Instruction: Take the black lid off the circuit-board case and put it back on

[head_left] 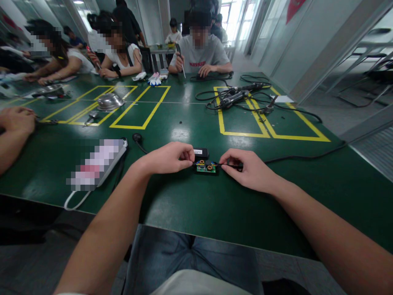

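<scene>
A small green circuit board (206, 168) with copper-coloured coils lies on the table between my hands, in what looks like a dark shell. My left hand (172, 157) is closed in a pinch at the board's left end, where thin wires meet it; what lies between the fingertips is mostly hidden. My right hand (250, 168) pinches a black cable (235, 166) at the board's right end. Just behind the board sits a black plastic cover (201, 153) with a white label. A black plug (137, 138) rests left of my left hand, its cord running toward that hand.
A phone-like white device (98, 164) with a strap loop lies at left. Black cables and handled tools (233, 97) are heaped at back right on the green table (184, 205). A metal bowl (109, 101) stands at back left. Several people sit around; a neighbour's arm (14, 131) enters at left.
</scene>
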{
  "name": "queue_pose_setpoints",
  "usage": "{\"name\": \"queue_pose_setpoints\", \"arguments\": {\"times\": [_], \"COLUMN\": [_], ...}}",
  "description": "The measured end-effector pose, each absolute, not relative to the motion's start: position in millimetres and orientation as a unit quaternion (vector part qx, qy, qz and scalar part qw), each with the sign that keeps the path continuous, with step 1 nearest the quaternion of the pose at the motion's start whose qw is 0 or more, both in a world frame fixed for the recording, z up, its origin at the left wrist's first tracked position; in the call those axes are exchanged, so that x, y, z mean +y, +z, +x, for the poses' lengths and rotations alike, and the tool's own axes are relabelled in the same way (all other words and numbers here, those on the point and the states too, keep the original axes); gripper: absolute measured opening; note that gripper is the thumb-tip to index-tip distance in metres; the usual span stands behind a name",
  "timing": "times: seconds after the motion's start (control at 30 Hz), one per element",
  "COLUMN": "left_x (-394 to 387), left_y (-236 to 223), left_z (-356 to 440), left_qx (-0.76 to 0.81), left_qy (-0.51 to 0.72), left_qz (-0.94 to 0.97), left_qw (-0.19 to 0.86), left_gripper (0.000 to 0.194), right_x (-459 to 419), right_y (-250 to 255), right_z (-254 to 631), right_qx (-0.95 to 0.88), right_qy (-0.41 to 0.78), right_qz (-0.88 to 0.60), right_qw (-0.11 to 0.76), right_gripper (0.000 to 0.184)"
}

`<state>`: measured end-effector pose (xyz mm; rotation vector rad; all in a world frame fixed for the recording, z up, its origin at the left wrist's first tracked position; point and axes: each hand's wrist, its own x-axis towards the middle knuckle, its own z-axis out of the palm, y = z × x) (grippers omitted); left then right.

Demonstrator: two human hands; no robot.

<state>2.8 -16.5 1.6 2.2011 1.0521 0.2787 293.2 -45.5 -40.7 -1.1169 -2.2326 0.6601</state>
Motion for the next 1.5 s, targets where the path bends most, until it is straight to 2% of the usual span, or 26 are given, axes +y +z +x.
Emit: {"name": "queue_pose_setpoints", "arguments": {"times": [0.3,0.63,0.87,1.5], "left_x": [-15.3,-16.6,-18.5,-23.5], "left_y": [-1.7,-8.1,-11.5,-12.9], "left_z": [4.7,9.7,12.0,24.6], "left_qx": [0.392,0.414,0.418,0.433], "left_qy": [0.097,0.098,0.119,0.112], "left_qz": [0.846,0.856,0.856,0.861], "left_qw": [0.349,0.294,0.281,0.242], "left_gripper": [0.007,0.009,0.011,0.012], "right_x": [-43.8,-41.2,-42.3,-41.5], "right_y": [-45.2,-48.2,-52.5,-53.6], "right_z": [296.0,296.7,293.5,293.9], "right_qx": [-0.838,-0.854,-0.859,-0.855], "right_qy": [0.244,0.218,0.180,0.184], "right_qz": [-0.405,-0.385,-0.381,-0.382], "right_qw": [0.272,0.273,0.292,0.297], "right_gripper": [0.010,0.012,0.008,0.011]}}
